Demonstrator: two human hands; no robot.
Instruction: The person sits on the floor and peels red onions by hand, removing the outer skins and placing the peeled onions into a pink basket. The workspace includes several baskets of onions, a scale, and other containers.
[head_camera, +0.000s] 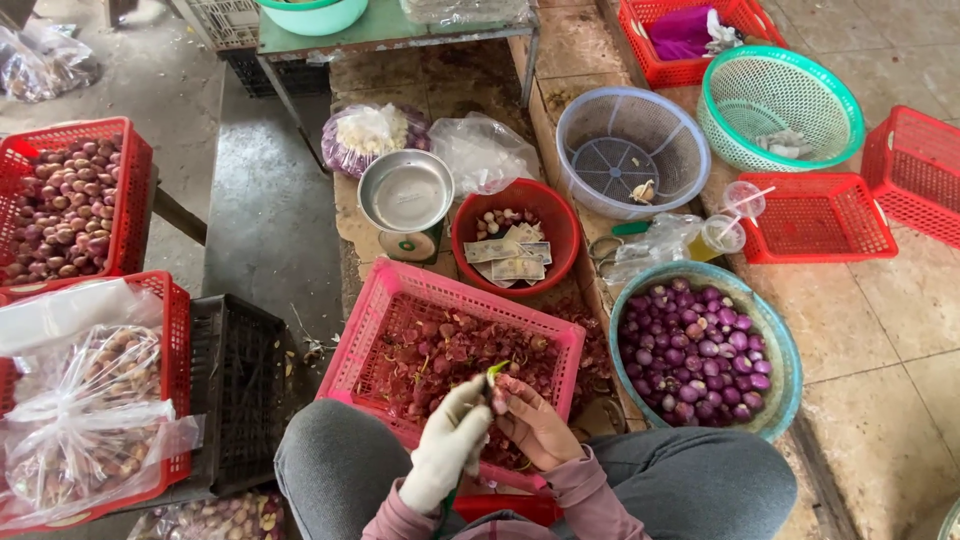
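Observation:
My left hand (447, 443), in a white glove, and my bare right hand (535, 424) meet over the near edge of a pink basket (392, 296). Together they hold a small shallot with a green sprout (496, 380). The pink basket is full of reddish shallot skins and scraps. To the right stands a teal basin (783, 345) filled with peeled purple shallots (696, 352). My knees in grey trousers frame the bottom of the view.
A red bowl (559, 215) with banknotes and a few bulbs sits behind the pink basket, beside a small metal scale (405, 195). Red crates of unpeeled shallots (68, 205) stand at left, with a black crate (240, 390). Empty baskets lie at right.

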